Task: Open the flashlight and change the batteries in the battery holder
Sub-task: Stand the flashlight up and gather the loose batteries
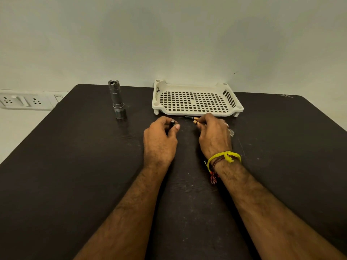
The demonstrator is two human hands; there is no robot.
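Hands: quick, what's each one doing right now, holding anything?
Left hand: fingers curled around a small dark cylinder, likely the battery holder.
Right hand: fingers pinch a battery with a copper end, just before the tray.

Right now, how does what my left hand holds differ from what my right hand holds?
The left hand grips one small black cylindrical part, mostly hidden by its curled fingers. The right hand pinches copper-tipped batteries that poke out toward the left. The part is dark all over; the batteries show copper ends. Both sit just above the table, before the white tray.
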